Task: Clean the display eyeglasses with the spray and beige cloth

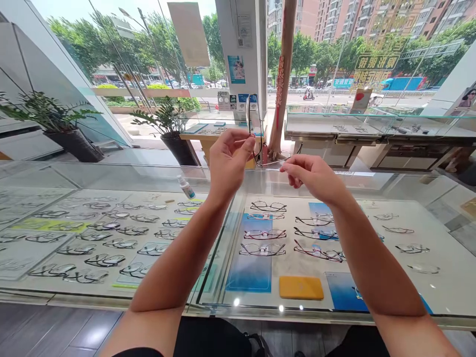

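Observation:
Raised above the glass counter, a pair of eyeglasses [250, 116] is turned on edge, with its dark-rimmed lenses upright. My left hand [229, 161] pinches the frame between thumb and fingers. A thin, light temple stretches from the frame toward my right hand [312, 176], whose thumb and fingers close on it. Part of that temple is covered by my right fingers. Below both hands, several more eyeglasses [265, 234] lie in rows inside the display case.
The glass counter [241, 173] spans the view beneath my forearms. On its left part stands a small white bottle [186, 187]. A yellow case [301, 287] lies near the front edge. Beyond are potted plants [171, 124], a wooden trunk [284, 74] and another glass showcase [334, 124].

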### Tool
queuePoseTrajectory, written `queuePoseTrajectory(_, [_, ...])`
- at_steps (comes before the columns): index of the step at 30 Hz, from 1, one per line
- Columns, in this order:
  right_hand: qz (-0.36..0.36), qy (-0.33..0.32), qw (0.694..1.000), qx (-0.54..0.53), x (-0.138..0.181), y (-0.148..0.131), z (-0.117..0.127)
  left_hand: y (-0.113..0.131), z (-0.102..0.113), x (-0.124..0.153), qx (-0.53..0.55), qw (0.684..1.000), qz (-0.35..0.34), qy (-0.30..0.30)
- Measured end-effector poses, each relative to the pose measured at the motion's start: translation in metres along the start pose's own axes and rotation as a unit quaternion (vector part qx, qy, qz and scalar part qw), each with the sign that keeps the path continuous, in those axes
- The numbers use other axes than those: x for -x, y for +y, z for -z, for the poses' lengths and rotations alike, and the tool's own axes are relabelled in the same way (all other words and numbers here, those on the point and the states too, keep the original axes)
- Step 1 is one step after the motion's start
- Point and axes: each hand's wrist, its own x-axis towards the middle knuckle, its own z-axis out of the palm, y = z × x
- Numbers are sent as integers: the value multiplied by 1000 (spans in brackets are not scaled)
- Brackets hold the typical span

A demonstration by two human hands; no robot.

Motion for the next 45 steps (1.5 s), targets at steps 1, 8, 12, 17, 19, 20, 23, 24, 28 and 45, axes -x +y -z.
queuePoseTrajectory(1, [28,1,1000,-9,5,-4,-5,0,-2,2,-3,1000,0,-3])
queuePoseTrajectory(8, [80,-42,996,-7,17,-9,-34,4,-14,10,-25,999,-36,-20])
queuePoseTrajectory(12, [72,-19,997,-4,13,-4,-33,4,-16,11,-26,999,-27,-21])
queuePoseTrajectory(17, [70,23,997,6,12,-5,-21,3,-16,10,-28,999,-21,-41])
queuePoseTrajectory(19, [70,53,996,10,11,-7,-13,3,-16,10,-24,998,-20,-48])
queuePoseTrajectory(20, [71,69,995,11,11,-8,-9,3,-16,9,-24,998,-18,-51])
queuePoseTrajectory(23, [73,113,991,11,10,-10,3,4,-16,10,-32,997,-2,-65])
queuePoseTrajectory(24, [75,124,989,10,10,-10,6,5,-16,11,-36,997,5,-70])
queuePoseTrajectory(28, [87,152,985,4,10,-10,13,4,-16,12,-54,995,21,-84])
queuePoseTrajectory(45, [164,55,980,102,1,6,-26,21,-18,17,93,973,152,-149])
